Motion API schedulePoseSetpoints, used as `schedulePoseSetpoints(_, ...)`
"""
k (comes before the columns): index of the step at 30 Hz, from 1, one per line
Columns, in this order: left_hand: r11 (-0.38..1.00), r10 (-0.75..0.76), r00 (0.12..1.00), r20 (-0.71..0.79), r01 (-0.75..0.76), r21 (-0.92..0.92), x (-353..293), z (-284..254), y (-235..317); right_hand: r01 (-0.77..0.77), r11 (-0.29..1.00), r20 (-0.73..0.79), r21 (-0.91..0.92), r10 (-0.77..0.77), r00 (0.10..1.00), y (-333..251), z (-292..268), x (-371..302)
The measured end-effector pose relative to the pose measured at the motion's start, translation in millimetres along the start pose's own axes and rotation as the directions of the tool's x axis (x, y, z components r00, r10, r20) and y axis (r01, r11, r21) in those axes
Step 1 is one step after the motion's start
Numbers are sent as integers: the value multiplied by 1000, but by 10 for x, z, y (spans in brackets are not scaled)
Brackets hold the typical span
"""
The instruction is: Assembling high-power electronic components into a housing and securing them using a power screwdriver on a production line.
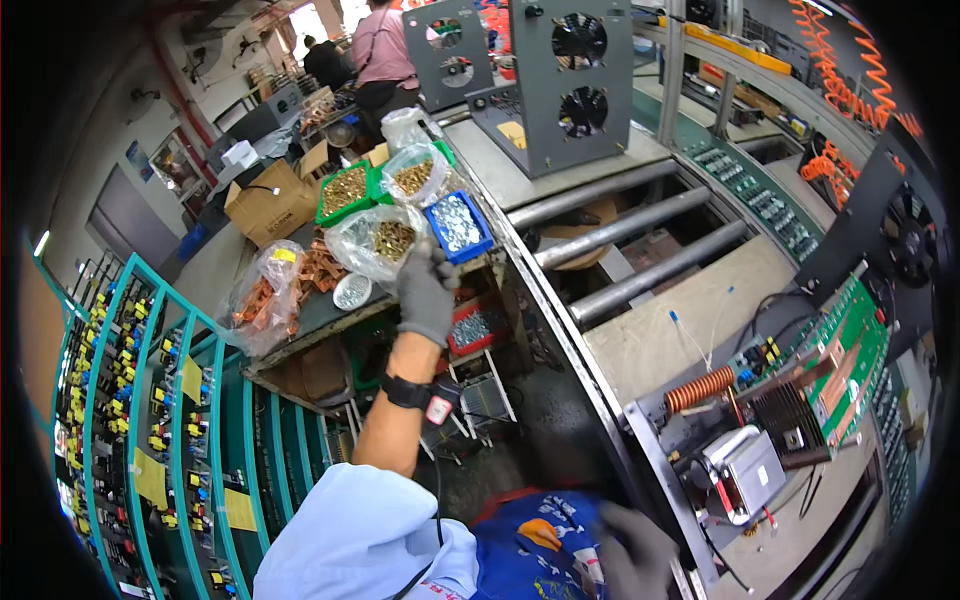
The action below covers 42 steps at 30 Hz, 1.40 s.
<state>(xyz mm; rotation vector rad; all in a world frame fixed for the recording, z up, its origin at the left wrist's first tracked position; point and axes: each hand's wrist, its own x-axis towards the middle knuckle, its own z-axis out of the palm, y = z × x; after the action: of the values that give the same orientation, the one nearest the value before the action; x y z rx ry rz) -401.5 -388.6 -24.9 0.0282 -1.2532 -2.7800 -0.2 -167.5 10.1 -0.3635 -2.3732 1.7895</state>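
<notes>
- Head view: observed the gloved left hand (427, 292) extended over the parts bench, at the near right edge of an open clear plastic bag (350, 243) of brass-coloured fasteners (393, 239).
- Noted left fingers bent and partly hidden by the back of the glove; could not tell how far open, nor whether gripping anything.
- Located the bag between a green bin (327, 219) and a round white dish (352, 291), with copper-coloured pieces (320, 266) to its left.
- Found a blue tray (486, 247) of silver fasteners (459, 222) just right of the left fingertips.
- Recorded the gloved right hand (638, 550) low, beside the conveyor frame, motion-blurred; could not determine finger opening or any hold.
- Sighted, right of that hand, an open assembly with a copper-coloured coil (700, 390) and green circuit board (862, 328).
- Logged a grey panel with two fans (546, 110) beyond the conveyor rollers (622, 228).
</notes>
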Motion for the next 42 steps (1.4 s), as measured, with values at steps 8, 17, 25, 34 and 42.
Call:
schedulePoseSetpoints(8,600,494,760,422,-650,467,-1080,1076,-778,-388,694,386,607,169,907,426,1057,648)
schedulePoseSetpoints(17,-70,168,228,959,-968,242,-1391,1058,-999,-309,725,225,615,213,951,490,1029,593)
schedulePoseSetpoints(25,10,216,237,947,-971,241,-1370,1108,-1157,-356,668,227,653,276,934,512,1023,581)
schedulePoseSetpoints(34,230,205,439,875,-890,393,-1410,1051,-1153,-370,690,320,622,207,924,477,1019,624)
schedulePoseSetpoints(42,713,-576,744,338,256,653,-1595,953,-816,-205,866,110,456,173,979,364,561,343)
